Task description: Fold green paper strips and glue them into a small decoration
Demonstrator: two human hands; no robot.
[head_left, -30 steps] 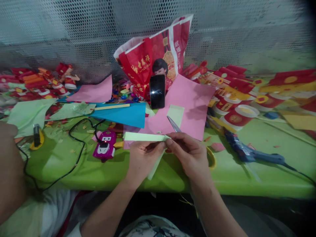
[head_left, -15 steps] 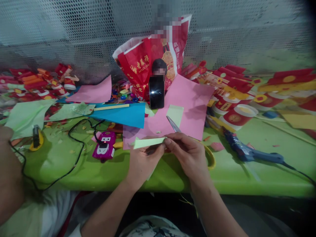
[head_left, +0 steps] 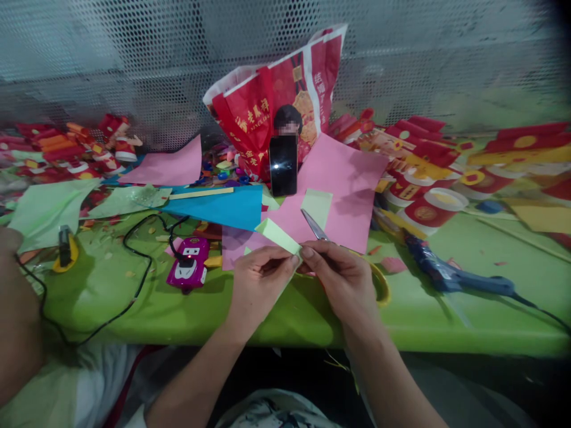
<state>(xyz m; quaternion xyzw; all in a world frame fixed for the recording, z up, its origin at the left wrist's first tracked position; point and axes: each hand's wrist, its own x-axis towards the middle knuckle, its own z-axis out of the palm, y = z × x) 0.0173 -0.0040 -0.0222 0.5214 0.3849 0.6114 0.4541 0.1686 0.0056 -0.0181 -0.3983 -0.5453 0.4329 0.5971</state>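
Between both hands is a folded strip of light green paper (head_left: 280,236), its free end rising toward the upper left. My left hand (head_left: 261,282) pinches it from the left, thumb on top. The fingertips of my right hand (head_left: 341,273) close on its right end, almost touching the left thumb. Beyond the right hand lie scissors (head_left: 314,226), blade tips pointing up left and a yellow handle showing at the hand's right side. Under them spreads a pink paper sheet (head_left: 348,178) with a pale green paper rectangle (head_left: 317,205) on it.
A phone (head_left: 284,165) leans against a red bag (head_left: 254,113). A purple power strip (head_left: 190,264) with a black cord and a yellow utility knife (head_left: 66,249) lie left. A blue glue gun (head_left: 459,279) and red paper cups (head_left: 430,211) stand right. Someone's arm (head_left: 20,321) is far left.
The green strip's free end has swung upward, from nearly level to slanting up left. Both hands keep their pinch with only slight finger movement.
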